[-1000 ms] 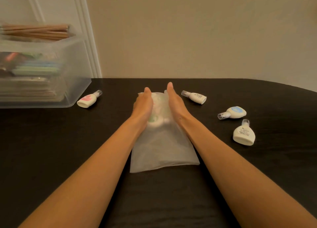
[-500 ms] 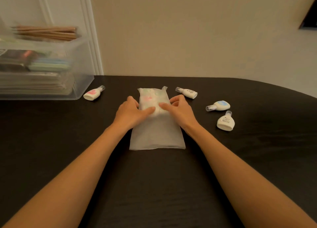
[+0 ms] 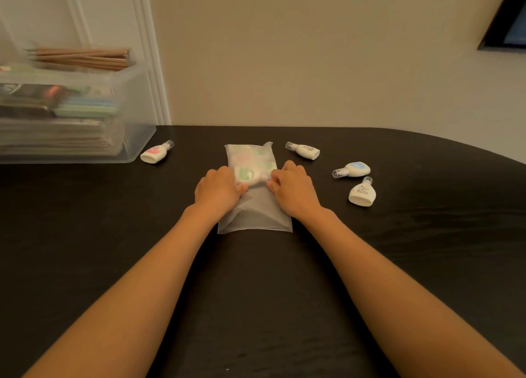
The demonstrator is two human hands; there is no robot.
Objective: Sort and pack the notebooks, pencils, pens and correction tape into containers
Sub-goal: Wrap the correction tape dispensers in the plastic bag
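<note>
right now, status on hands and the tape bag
Left hand and right hand grip the frosted bag at mid-length, tapes inside at its far end. Four correction tapes loose on the table: one left, three right. Nothing blocks the hands.

Dim warm light, soft blur, wide-angle edge distortion

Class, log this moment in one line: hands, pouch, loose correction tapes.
left hand: holds frosted pouch | right hand: holds frosted pouch | frosted pouch: flat on table, tapes inside | loose correction tapes: four
</note>
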